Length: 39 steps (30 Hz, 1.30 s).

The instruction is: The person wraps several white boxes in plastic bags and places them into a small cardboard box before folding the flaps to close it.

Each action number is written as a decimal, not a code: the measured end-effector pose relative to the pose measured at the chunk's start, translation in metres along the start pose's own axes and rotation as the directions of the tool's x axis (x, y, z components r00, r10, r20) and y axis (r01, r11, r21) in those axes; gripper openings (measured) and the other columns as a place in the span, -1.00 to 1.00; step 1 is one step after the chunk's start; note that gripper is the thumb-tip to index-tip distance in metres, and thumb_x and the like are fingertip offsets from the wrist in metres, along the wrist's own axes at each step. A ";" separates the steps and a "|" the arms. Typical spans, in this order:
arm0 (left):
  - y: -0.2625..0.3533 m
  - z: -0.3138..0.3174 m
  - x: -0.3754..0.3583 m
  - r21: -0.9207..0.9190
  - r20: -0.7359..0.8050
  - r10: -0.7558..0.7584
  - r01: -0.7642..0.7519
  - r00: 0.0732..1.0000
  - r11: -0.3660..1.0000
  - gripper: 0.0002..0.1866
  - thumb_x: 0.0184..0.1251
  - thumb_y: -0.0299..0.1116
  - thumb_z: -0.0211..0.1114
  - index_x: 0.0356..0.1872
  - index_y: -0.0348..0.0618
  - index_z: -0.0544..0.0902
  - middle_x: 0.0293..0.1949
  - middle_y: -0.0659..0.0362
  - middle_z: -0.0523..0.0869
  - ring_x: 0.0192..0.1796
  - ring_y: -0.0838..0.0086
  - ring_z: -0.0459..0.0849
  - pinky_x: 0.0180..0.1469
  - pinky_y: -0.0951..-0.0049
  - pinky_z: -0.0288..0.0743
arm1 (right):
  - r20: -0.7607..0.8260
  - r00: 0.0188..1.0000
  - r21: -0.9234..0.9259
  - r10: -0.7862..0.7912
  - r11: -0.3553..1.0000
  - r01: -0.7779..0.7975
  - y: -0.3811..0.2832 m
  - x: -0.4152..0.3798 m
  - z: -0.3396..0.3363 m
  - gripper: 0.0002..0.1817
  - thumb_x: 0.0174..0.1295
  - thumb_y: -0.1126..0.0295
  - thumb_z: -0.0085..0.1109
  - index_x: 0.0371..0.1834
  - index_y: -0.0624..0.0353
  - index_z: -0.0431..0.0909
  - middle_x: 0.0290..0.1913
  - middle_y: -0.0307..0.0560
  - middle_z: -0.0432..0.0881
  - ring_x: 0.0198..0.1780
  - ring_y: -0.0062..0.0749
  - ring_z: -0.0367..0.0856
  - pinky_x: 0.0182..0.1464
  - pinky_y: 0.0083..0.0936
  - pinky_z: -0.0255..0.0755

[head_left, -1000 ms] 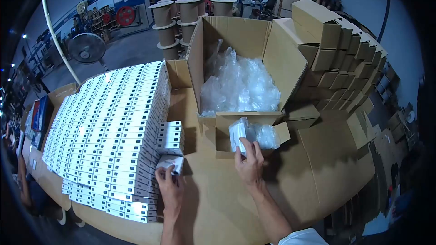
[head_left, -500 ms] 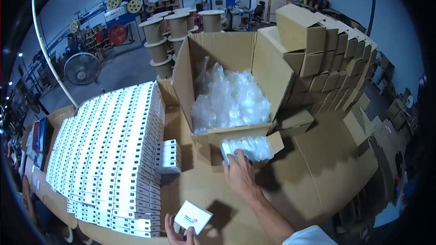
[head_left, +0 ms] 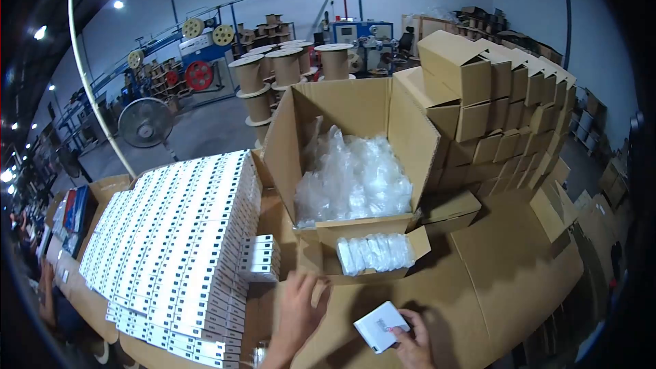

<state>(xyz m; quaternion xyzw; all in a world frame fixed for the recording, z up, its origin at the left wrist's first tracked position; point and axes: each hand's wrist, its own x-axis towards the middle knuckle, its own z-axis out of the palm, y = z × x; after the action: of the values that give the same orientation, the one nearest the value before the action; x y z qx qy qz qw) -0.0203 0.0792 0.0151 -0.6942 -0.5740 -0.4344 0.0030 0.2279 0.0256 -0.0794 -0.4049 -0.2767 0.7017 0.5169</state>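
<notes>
One big open carton [head_left: 410,137] full of plastic bags sits behind a small tray [head_left: 418,246] of wrapped packs. Just in front of the carton, the left hand [head_left: 301,307] rests flat, fingers apart. Near it, the right hand [head_left: 408,335] pinches a small white box [head_left: 380,326].

Small white box [head_left: 381,326]: flat, rectangular, plain white faces, corners slightly rounded. Tilted diagonally, one broad face turned up toward the camera. Gripped at its lower right edge by the right hand [head_left: 408,339], held low over the cardboard-covered counter [head_left: 492,280], just in front of the small open carton. Left hand [head_left: 301,311] is laid flat, palm down, on the counter beside the small stack of white boxes [head_left: 260,257]; nothing is seen held in it. Print on the box cannot be made out.
</notes>
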 end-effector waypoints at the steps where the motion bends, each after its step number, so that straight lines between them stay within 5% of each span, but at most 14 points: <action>1: -0.004 -0.004 0.031 0.084 0.057 0.039 -0.044 0.998 0.996 -0.74 0.15 -0.58 0.44 -0.12 -0.24 0.64 -0.18 0.00 0.66 -0.05 0.03 0.61 0.00 0.12 0.55 | 0.017 1.000 0.025 -0.015 1.000 0.014 -0.004 -0.002 -0.007 -0.45 0.34 0.49 0.34 0.38 0.21 0.41 0.16 -0.11 0.64 0.16 -0.33 0.64 0.17 -0.40 0.60; 5: -0.033 0.003 0.149 0.425 0.151 0.327 -0.360 0.933 0.830 -0.65 0.18 -0.65 0.17 0.03 -0.33 0.58 -0.02 -0.07 0.62 0.09 0.06 0.58 0.15 0.17 0.59 | 0.034 0.984 -0.018 -0.172 0.985 0.173 0.018 -0.007 -0.042 -0.45 0.34 0.56 0.32 0.39 0.20 0.40 0.22 -0.10 0.60 0.24 -0.32 0.60 0.27 -0.36 0.55; 7: -0.042 0.008 0.192 0.589 0.323 0.216 -0.374 0.921 0.716 -0.66 0.22 -0.58 0.21 0.05 -0.31 0.60 0.07 -0.03 0.62 0.17 0.10 0.58 0.15 0.24 0.63 | -0.006 0.986 -0.063 -0.165 0.984 0.165 0.027 -0.009 -0.058 -0.45 0.33 0.65 0.28 0.39 0.22 0.41 0.26 -0.10 0.57 0.25 -0.33 0.59 0.34 -0.36 0.48; 13: -0.073 0.016 0.245 0.552 0.582 0.048 -0.437 0.812 0.710 -0.88 0.15 -0.61 0.26 -0.36 -0.31 0.76 -0.25 -0.11 0.79 -0.15 0.00 0.82 -0.15 0.09 0.74 | -0.021 0.986 -0.075 -0.166 0.984 0.164 0.018 -0.014 -0.070 -0.45 0.32 0.67 0.29 0.38 0.24 0.42 0.25 -0.11 0.58 0.28 -0.35 0.56 0.37 -0.38 0.46; 16: -0.065 0.002 0.264 0.471 0.591 0.132 -0.473 0.796 0.744 -0.88 0.11 -0.62 0.26 -0.43 -0.32 0.76 -0.29 -0.14 0.79 -0.18 -0.02 0.82 -0.15 0.06 0.73 | -0.030 0.987 -0.048 -0.158 0.986 0.156 0.012 -0.014 -0.078 -0.46 0.32 0.68 0.29 0.37 0.23 0.43 0.25 -0.11 0.58 0.29 -0.35 0.56 0.37 -0.38 0.46; 23: -0.064 -0.001 0.319 0.566 0.280 0.126 -0.270 0.952 0.779 -0.89 0.14 -0.60 0.32 -0.32 -0.34 0.76 -0.24 -0.19 0.76 -0.05 -0.10 0.76 0.02 0.07 0.68 | 0.003 0.984 -0.061 -0.177 0.982 0.177 -0.006 -0.006 -0.073 -0.43 0.33 0.65 0.26 0.41 0.22 0.38 0.26 -0.09 0.56 0.30 -0.29 0.56 0.34 -0.38 0.48; 30: -0.077 0.015 0.345 0.396 -0.016 0.174 -0.153 0.985 0.905 -0.72 0.20 -0.60 0.34 -0.04 -0.35 0.61 -0.18 -0.29 0.75 -0.04 -0.22 0.73 0.00 -0.08 0.63 | 0.047 0.965 -0.101 -0.257 0.960 0.261 -0.005 -0.008 -0.063 -0.42 0.32 0.62 0.30 0.41 0.24 0.39 0.25 -0.09 0.56 0.27 -0.33 0.56 0.34 -0.40 0.46; 34: -0.068 0.009 0.349 0.221 -0.198 0.183 -0.138 0.963 0.965 -0.76 0.23 -0.60 0.32 -0.08 -0.32 0.58 -0.27 -0.27 0.75 -0.13 -0.24 0.74 -0.06 -0.06 0.61 | -0.017 0.956 -0.135 -0.292 0.948 0.287 -0.009 -0.016 -0.057 -0.45 0.36 0.57 0.29 0.41 0.20 0.40 0.24 -0.10 0.57 0.23 -0.35 0.59 0.24 -0.39 0.54; 37: -0.042 -0.009 0.333 0.033 -0.294 0.088 -0.082 0.952 0.996 -0.74 0.31 -0.50 0.40 -0.03 -0.30 0.59 -0.33 -0.15 0.79 -0.24 0.08 0.82 -0.14 0.21 0.64 | 0.027 0.980 -0.300 -0.199 0.933 0.198 0.010 -0.014 -0.095 -0.50 0.45 0.49 0.23 0.43 0.12 0.39 0.24 -0.07 0.57 0.18 -0.37 0.61 0.11 -0.33 0.62; 39: -0.012 -0.028 0.296 -0.167 -0.267 -0.034 -0.012 0.963 0.986 -0.75 0.40 -0.43 0.42 -0.02 -0.29 0.60 -0.30 0.05 0.81 -0.25 0.46 0.79 -0.14 0.44 0.62 | 0.039 0.964 -0.129 -0.262 0.956 0.265 0.006 -0.017 -0.086 -0.65 0.45 0.52 0.19 0.26 0.29 0.51 0.13 -0.05 0.56 0.14 -0.36 0.60 0.13 -0.38 0.62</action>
<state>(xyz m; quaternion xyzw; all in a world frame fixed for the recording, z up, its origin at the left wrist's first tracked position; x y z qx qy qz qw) -0.0572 0.3044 0.2058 -0.6234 -0.5335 -0.5712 0.0203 0.3006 0.0047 -0.1241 -0.3903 -0.3797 0.6107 0.5748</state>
